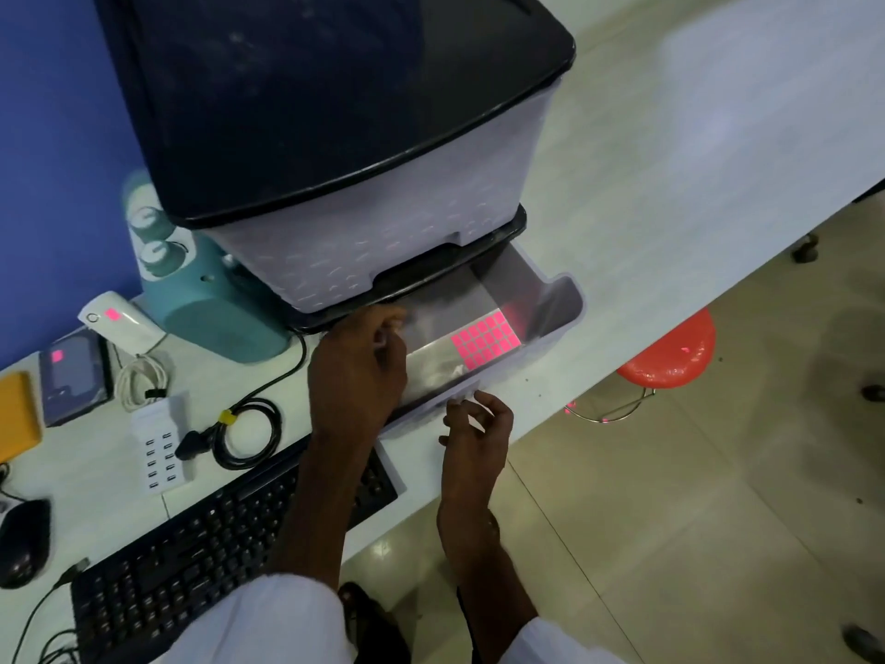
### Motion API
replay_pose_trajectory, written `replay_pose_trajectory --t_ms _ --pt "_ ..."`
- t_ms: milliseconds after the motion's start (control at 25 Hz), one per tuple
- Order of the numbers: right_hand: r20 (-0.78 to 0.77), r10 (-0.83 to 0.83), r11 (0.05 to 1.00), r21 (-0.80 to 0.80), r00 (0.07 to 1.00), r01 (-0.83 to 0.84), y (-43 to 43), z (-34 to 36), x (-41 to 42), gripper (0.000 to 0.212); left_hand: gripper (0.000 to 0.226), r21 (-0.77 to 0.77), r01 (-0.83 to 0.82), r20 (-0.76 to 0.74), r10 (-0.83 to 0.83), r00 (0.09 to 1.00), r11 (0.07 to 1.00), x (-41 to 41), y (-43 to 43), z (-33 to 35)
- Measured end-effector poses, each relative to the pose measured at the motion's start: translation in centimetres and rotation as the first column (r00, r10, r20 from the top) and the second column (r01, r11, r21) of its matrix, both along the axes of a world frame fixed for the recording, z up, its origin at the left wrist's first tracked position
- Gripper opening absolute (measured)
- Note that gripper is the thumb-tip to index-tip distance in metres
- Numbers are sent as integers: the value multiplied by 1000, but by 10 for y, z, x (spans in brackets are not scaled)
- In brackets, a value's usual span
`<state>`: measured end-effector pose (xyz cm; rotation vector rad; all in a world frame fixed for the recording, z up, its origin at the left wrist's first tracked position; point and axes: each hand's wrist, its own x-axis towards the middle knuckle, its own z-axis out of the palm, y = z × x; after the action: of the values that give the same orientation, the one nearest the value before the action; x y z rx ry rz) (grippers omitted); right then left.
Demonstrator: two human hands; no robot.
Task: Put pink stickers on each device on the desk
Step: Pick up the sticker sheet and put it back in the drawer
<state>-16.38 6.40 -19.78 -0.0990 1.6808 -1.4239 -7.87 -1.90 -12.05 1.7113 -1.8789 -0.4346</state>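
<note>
White sleeve [268, 620] nearest, left hand [357, 371] curls over the open drawer [565, 299], too blurry to tell if it's holding anything. Meanwhile right hand [476, 428] grips the drawer's front lip, and the pink sticker sheet [483, 340] lies inside.

The drawer [570, 304] is roofed at its back by the cabinet [383, 222] above, so it is entered only from above near its front. To its left, passage is barred by speaker [215, 313], cable [249, 433] and keyboard [191, 558]; to its right, bare desk [670, 160] is left free.
</note>
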Motion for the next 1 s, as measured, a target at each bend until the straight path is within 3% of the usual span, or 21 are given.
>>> replay_pose_trajectory --t_ms 120,440,760,1000 --pt "-28 -4 998 -58 1000 3 3 6 13 34 31 -115 -78 60 86 995 990 28 14 2" --pt "-80 140 981 -121 987 -149 -18 12 27 47 39 -132 -101 202 127 971 986 46 14 5" --pt "-93 359 921 -125 929 -369 -69 19 26 64 56 -110 -116 166 133 977 987 52 13 3" --pt "-143 413 897 -105 899 -429 -69 16 28 61 59 -112 -136 122 150 981 984 53 18 1"
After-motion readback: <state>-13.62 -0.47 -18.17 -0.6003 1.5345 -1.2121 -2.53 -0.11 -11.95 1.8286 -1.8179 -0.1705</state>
